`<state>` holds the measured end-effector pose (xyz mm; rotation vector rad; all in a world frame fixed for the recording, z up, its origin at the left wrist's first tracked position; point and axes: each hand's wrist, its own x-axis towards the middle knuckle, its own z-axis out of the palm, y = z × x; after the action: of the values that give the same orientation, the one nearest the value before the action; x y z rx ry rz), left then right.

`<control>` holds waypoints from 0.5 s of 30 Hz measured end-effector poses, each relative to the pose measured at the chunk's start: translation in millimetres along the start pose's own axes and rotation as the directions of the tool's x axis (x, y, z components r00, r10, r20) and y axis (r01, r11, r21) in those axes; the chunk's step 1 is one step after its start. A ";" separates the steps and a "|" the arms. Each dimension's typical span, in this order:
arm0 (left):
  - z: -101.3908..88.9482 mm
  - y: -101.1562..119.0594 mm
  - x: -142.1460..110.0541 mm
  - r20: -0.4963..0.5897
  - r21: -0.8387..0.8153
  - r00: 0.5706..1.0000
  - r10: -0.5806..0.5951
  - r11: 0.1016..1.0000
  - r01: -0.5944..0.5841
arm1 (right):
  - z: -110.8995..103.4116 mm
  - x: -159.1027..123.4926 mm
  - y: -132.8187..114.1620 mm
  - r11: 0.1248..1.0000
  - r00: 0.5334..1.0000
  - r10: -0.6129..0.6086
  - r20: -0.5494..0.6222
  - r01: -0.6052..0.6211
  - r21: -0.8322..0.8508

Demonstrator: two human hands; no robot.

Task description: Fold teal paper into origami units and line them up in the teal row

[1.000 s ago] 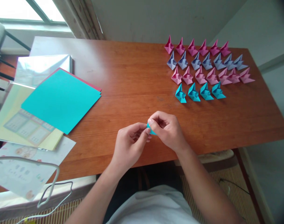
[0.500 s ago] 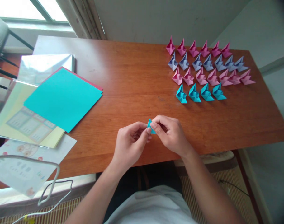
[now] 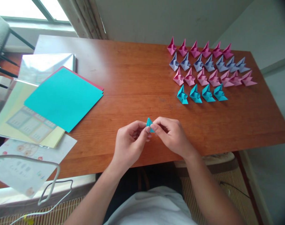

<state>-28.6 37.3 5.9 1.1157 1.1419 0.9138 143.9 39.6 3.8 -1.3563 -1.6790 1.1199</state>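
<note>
A small teal folded paper piece (image 3: 149, 123) is pinched between both my hands above the near edge of the wooden table (image 3: 133, 78). My left hand (image 3: 129, 143) grips it from the left with thumb and fingers closed. My right hand (image 3: 172, 135) pinches it from the right. Most of the piece is hidden by my fingertips; only a pointed tip shows.
Rows of finished folded paper pieces stand at the far right: dark pink (image 3: 198, 49), lilac-blue (image 3: 209, 64), light pink (image 3: 214, 78) and teal (image 3: 201, 93). A stack of teal sheets (image 3: 62, 97) lies at the left on printed pages (image 3: 22, 125). A white wire frame (image 3: 48, 184) is bottom left.
The teal piece's tip has come further out from between my fingers and points upward. My right hand has slid slightly to the right. The left hand barely moved.
</note>
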 end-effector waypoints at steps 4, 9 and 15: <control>-0.4 -0.4 -0.5 0.000 -0.023 1.000 -0.014 1.000 0.014 | 3.5 -1.2 3.8 1.000 0.997 0.001 -0.071 0.000 0.014; -0.4 0.2 0.5 -0.019 -0.042 1.000 -0.022 0.999 0.021 | 6.6 -2.4 6.8 1.000 0.994 0.017 -0.109 -0.014 0.022; 0.9 0.5 0.1 -0.027 -0.064 1.000 -0.016 0.998 0.014 | 9.5 -4.8 6.4 0.994 0.989 -0.079 -0.124 0.068 -0.086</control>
<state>-27.6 37.4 6.4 1.0441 1.1340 0.9500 138.7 33.5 -5.7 -1.3745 -1.6835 0.9129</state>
